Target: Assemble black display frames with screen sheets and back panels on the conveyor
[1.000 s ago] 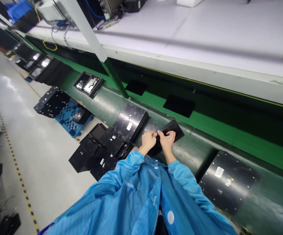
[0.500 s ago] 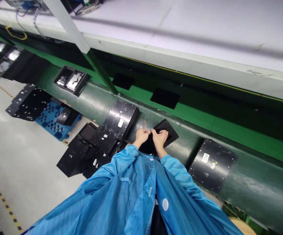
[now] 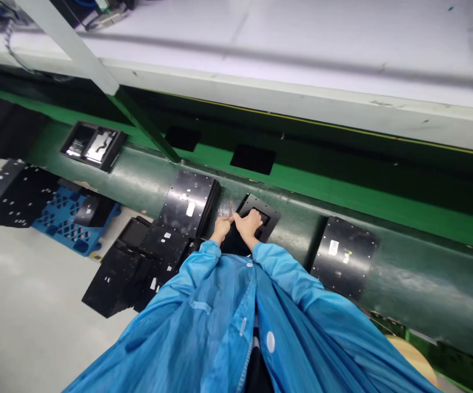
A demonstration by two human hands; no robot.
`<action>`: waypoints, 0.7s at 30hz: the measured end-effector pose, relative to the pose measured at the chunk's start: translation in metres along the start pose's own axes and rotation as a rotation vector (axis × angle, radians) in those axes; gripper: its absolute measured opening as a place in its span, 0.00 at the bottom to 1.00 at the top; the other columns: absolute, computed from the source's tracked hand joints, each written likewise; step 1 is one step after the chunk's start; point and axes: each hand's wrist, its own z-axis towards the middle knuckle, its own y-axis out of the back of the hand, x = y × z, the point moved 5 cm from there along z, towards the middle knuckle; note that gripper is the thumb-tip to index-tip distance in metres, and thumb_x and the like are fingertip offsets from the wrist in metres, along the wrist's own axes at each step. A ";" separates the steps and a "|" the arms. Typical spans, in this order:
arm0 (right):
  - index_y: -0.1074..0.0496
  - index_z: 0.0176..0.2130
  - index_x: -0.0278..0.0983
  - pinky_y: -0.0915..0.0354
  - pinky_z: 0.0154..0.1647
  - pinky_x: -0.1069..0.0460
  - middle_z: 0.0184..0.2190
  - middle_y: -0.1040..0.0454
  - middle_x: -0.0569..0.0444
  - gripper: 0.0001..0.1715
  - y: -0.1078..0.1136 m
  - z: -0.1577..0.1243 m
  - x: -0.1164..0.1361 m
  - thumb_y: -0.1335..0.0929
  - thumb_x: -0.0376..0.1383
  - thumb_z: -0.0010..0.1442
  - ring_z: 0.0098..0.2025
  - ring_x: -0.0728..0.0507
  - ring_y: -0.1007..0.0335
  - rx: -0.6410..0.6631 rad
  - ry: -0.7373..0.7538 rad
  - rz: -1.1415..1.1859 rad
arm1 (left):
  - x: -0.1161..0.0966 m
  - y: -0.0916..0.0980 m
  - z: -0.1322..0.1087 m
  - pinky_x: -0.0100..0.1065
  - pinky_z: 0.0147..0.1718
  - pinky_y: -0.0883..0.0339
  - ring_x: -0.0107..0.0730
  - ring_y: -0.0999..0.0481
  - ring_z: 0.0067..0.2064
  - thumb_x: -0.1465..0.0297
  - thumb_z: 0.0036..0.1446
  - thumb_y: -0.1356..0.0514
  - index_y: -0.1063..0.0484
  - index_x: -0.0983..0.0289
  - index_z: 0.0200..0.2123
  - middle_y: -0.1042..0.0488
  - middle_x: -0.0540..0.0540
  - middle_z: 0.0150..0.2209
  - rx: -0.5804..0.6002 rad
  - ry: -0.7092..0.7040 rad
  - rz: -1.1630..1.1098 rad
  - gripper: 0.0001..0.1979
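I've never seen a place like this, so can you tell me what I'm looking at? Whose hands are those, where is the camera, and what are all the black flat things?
The camera sits on a person's head and looks down, so you see their own blue coat sleeves and two bare hands. The right hand rests on a small black tray lying on a long dark green belt. The left hand is right beside it, pinching something thin; it is too small to tell what. The black flat things are plates: a stack to the left, one plate to the right, and more piled on the floor. Above the belt runs a white shelf.
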 end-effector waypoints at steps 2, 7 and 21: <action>0.38 0.37 0.42 0.39 0.57 0.37 0.44 0.28 0.45 0.23 0.017 -0.010 0.014 0.26 0.50 0.52 0.52 0.32 0.35 -0.014 0.131 0.073 | -0.007 0.005 -0.003 0.34 0.40 0.32 0.43 0.19 0.44 0.63 0.67 0.41 0.16 0.67 0.43 0.17 0.62 0.36 0.008 0.026 0.071 0.16; 0.35 0.40 0.42 0.33 0.54 0.38 0.41 0.28 0.49 0.22 0.082 0.003 0.023 0.28 0.48 0.49 0.48 0.34 0.31 0.051 0.319 0.451 | -0.057 0.041 -0.013 0.35 0.45 0.35 0.43 0.18 0.47 0.60 0.75 0.49 0.18 0.62 0.48 0.16 0.62 0.42 -0.147 -0.251 0.261 0.21; 0.25 0.23 0.51 0.27 0.39 0.27 0.21 0.27 0.46 0.14 0.138 0.106 -0.113 0.33 0.55 0.42 0.38 0.21 0.20 -0.018 -0.282 0.071 | 0.021 0.262 0.114 0.37 0.45 0.35 0.46 0.23 0.45 0.62 0.73 0.48 0.18 0.63 0.38 0.19 0.61 0.39 -0.400 -0.098 0.297 0.20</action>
